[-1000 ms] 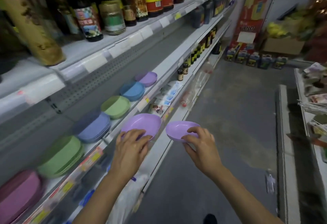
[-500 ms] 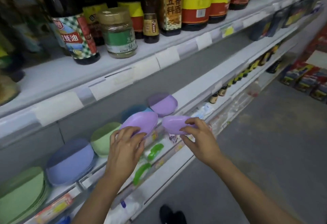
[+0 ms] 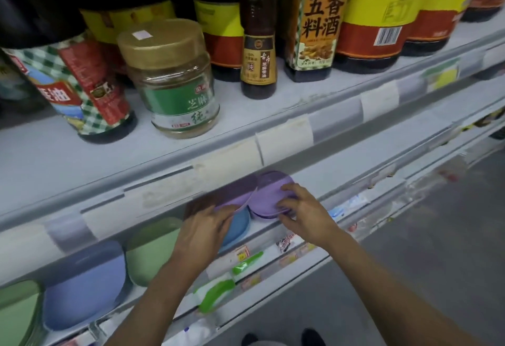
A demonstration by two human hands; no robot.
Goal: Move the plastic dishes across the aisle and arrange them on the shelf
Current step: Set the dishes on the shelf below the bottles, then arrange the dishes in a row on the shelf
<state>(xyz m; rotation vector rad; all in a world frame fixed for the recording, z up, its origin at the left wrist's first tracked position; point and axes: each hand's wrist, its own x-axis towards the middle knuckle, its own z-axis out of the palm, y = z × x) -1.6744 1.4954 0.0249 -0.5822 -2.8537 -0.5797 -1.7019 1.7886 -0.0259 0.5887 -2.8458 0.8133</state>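
Observation:
My right hand (image 3: 303, 213) grips a purple plastic dish (image 3: 269, 195) turned bottom up, setting it onto the purple dishes on the middle shelf. My left hand (image 3: 203, 232) holds a second purple dish (image 3: 236, 191) by its rim, tilted above the blue dish stack (image 3: 239, 227). The two purple dishes touch edge to edge under the shelf lip. Further left on the same shelf lie a green stack (image 3: 151, 250), a blue-violet stack (image 3: 84, 285) and another green stack (image 3: 16, 315).
The upper shelf (image 3: 191, 151) overhangs the dishes and carries sauce bottles (image 3: 258, 45) and a sesame paste jar (image 3: 172, 80). Green-handled tools (image 3: 218, 291) and packets lie on the shelf below. Grey aisle floor (image 3: 437, 250) is at right.
Both hands have carried the purple dishes forward and into the middle shelf, under the upper shelf's lip. My view has come closer to the shelving.

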